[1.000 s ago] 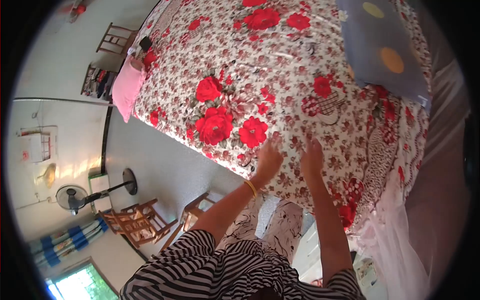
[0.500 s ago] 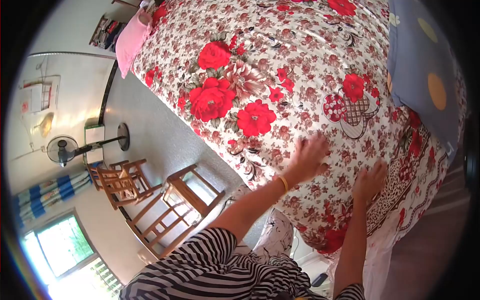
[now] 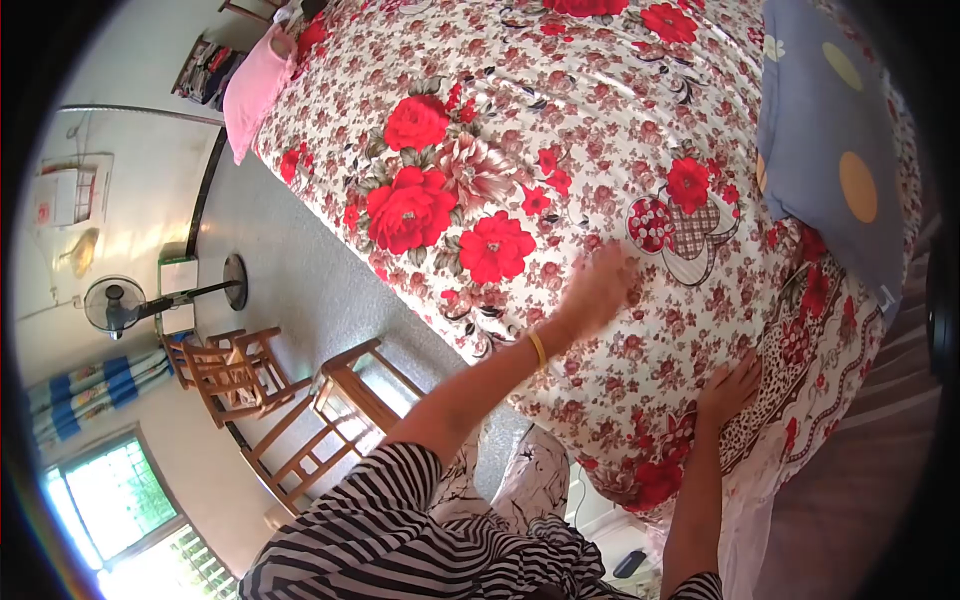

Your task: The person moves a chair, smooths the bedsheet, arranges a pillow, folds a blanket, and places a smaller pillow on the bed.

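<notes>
A bedsheet (image 3: 560, 110) with red roses and small brown flowers covers the bed in front of me. My left hand (image 3: 597, 288), with a yellow band at the wrist, is over the sheet beside a printed heart shape. Motion blurs it, but its fingers look stretched out and hold nothing. Closer to my body, near the patterned border, my right hand (image 3: 730, 390) rests flat on the sheet with its fingers apart. Whether the left palm touches the cloth I cannot tell.
A grey-blue pillow (image 3: 825, 150) with yellow ovals lies at the right, and a pink pillow (image 3: 258, 90) at the far left corner. Wooden chairs (image 3: 350, 400) and a standing fan (image 3: 115, 305) are on the left. A dark object (image 3: 629, 564) sits low by the bed.
My left hand has moved farther forward over the sheet. The right hand has come slightly back towards me and lies flatter. The whole view has shifted a little.
</notes>
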`<state>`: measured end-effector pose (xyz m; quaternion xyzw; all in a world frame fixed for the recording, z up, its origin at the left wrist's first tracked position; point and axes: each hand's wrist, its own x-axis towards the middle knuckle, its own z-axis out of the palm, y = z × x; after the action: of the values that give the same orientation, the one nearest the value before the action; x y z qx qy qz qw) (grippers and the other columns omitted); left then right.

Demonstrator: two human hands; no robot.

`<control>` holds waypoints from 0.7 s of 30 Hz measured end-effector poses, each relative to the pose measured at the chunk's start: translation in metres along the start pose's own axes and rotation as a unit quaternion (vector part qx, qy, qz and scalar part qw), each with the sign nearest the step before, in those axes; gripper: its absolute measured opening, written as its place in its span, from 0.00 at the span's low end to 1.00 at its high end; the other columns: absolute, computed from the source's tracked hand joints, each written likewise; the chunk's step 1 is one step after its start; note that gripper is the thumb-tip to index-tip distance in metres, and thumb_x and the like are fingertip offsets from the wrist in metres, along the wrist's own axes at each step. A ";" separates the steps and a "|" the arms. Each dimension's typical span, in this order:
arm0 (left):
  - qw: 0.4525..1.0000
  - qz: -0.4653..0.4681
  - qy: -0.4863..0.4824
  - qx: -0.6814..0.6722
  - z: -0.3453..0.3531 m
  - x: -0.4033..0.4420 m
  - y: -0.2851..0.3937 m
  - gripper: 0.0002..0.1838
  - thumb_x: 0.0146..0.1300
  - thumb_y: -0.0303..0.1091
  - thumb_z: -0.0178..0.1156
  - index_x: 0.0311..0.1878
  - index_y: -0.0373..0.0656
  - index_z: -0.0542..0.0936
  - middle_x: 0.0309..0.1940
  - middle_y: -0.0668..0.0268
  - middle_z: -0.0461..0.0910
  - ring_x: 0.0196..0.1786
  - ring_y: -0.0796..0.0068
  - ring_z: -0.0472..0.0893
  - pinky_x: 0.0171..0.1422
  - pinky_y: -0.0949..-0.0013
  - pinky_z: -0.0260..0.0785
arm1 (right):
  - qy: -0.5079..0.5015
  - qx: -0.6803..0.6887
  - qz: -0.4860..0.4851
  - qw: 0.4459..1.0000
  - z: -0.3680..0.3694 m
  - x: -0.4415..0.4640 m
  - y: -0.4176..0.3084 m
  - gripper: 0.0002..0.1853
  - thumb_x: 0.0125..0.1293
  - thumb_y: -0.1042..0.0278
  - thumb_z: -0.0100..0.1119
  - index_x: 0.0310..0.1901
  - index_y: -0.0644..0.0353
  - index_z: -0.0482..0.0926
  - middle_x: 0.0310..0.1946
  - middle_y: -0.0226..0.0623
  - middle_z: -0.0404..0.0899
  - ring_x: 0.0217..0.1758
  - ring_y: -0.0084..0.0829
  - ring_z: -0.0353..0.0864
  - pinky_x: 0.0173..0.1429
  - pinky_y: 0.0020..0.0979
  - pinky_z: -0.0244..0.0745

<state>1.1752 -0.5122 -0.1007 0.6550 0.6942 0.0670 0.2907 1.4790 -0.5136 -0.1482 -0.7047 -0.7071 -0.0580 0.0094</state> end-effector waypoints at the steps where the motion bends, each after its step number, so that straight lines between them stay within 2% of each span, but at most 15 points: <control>1: 0.970 -0.035 0.010 0.241 -0.011 0.017 -0.025 0.27 0.60 0.36 0.48 0.62 0.39 0.59 0.62 0.45 0.51 0.68 0.50 0.46 0.63 0.39 0.45 | -0.007 -0.001 0.002 1.000 0.000 -0.001 0.000 0.28 0.68 0.48 0.25 0.66 0.50 0.51 0.65 0.45 0.50 0.67 0.45 0.48 0.66 0.50 0.42; 2: 0.963 -0.056 0.184 0.187 -0.014 0.029 -0.058 0.29 0.61 0.43 0.47 0.63 0.41 0.58 0.65 0.49 0.48 0.68 0.50 0.46 0.63 0.38 0.45 | -0.004 -0.002 0.003 1.000 0.000 -0.002 0.000 0.28 0.68 0.48 0.25 0.66 0.50 0.51 0.65 0.45 0.50 0.67 0.45 0.48 0.66 0.50 0.42; 4: 0.931 -0.119 0.290 0.186 -0.030 0.060 -0.109 0.30 0.62 0.48 0.44 0.64 0.42 0.58 0.67 0.54 0.46 0.69 0.52 0.46 0.63 0.37 0.42 | -0.005 -0.009 0.002 1.000 0.001 -0.002 0.000 0.28 0.68 0.47 0.23 0.66 0.50 0.51 0.65 0.45 0.50 0.67 0.45 0.48 0.65 0.50 0.43; 6: 0.954 -0.154 0.219 0.139 -0.056 0.071 -0.125 0.33 0.61 0.51 0.43 0.66 0.44 0.53 0.68 0.58 0.44 0.70 0.55 0.44 0.64 0.38 0.40 | 0.016 -0.001 -0.003 1.000 0.006 -0.002 0.003 0.28 0.68 0.47 0.23 0.66 0.51 0.51 0.65 0.45 0.50 0.67 0.45 0.49 0.65 0.50 0.43; 7: 0.963 -0.136 0.204 0.112 -0.055 0.075 -0.130 0.34 0.61 0.51 0.43 0.66 0.43 0.53 0.68 0.60 0.45 0.70 0.56 0.44 0.65 0.38 0.37 | 0.022 0.007 -0.017 1.000 0.007 -0.002 0.005 0.28 0.68 0.47 0.22 0.66 0.51 0.50 0.65 0.45 0.51 0.67 0.46 0.49 0.65 0.50 0.43; 10: 0.957 -0.113 0.227 0.138 -0.041 0.071 -0.117 0.33 0.60 0.48 0.44 0.65 0.40 0.55 0.68 0.61 0.48 0.69 0.58 0.47 0.64 0.37 0.38 | 0.013 0.008 -0.002 1.000 0.001 -0.003 0.000 0.28 0.68 0.48 0.23 0.66 0.51 0.50 0.64 0.45 0.51 0.67 0.47 0.50 0.65 0.51 0.43; 12: 0.961 -0.112 0.215 0.130 -0.034 0.066 -0.102 0.33 0.59 0.47 0.44 0.65 0.41 0.54 0.68 0.62 0.47 0.70 0.61 0.46 0.65 0.38 0.37 | 0.009 0.013 0.006 1.000 -0.004 0.000 -0.002 0.28 0.68 0.49 0.25 0.66 0.52 0.50 0.64 0.45 0.52 0.66 0.48 0.50 0.65 0.52 0.43; 14: 0.960 -0.105 0.215 0.143 -0.024 0.060 -0.093 0.33 0.60 0.47 0.42 0.66 0.42 0.52 0.69 0.64 0.45 0.71 0.65 0.44 0.67 0.41 0.34 | -0.011 0.017 0.015 1.000 -0.009 0.000 -0.005 0.28 0.67 0.51 0.27 0.66 0.52 0.51 0.64 0.46 0.52 0.66 0.48 0.51 0.65 0.52 0.43; 16: 0.958 -0.089 0.169 0.216 -0.019 0.055 -0.079 0.33 0.61 0.48 0.40 0.67 0.43 0.50 0.69 0.65 0.43 0.71 0.67 0.41 0.68 0.43 0.32 | -0.008 0.016 0.009 1.000 -0.007 -0.001 -0.003 0.27 0.67 0.51 0.27 0.66 0.52 0.51 0.64 0.47 0.52 0.66 0.48 0.51 0.64 0.51 0.44; 17: 0.973 -0.102 0.118 0.170 -0.019 0.053 -0.069 0.33 0.63 0.48 0.37 0.68 0.42 0.47 0.70 0.64 0.40 0.72 0.68 0.39 0.70 0.49 0.29 | 0.001 0.015 0.005 1.000 -0.005 -0.001 -0.003 0.27 0.67 0.52 0.28 0.66 0.52 0.51 0.64 0.47 0.52 0.66 0.48 0.51 0.64 0.51 0.44; 21: 0.982 -0.086 0.075 0.151 -0.002 0.045 -0.042 0.33 0.64 0.48 0.34 0.68 0.40 0.45 0.70 0.63 0.37 0.72 0.68 0.36 0.71 0.53 0.29 | 0.007 0.023 -0.011 1.000 -0.004 0.001 -0.002 0.27 0.67 0.52 0.28 0.66 0.53 0.51 0.64 0.48 0.52 0.66 0.48 0.51 0.63 0.51 0.45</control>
<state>1.1383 -0.4747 -0.1328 0.6224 0.7700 -0.0146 0.1399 1.4764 -0.5133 -0.1447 -0.6963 -0.7156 -0.0471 0.0299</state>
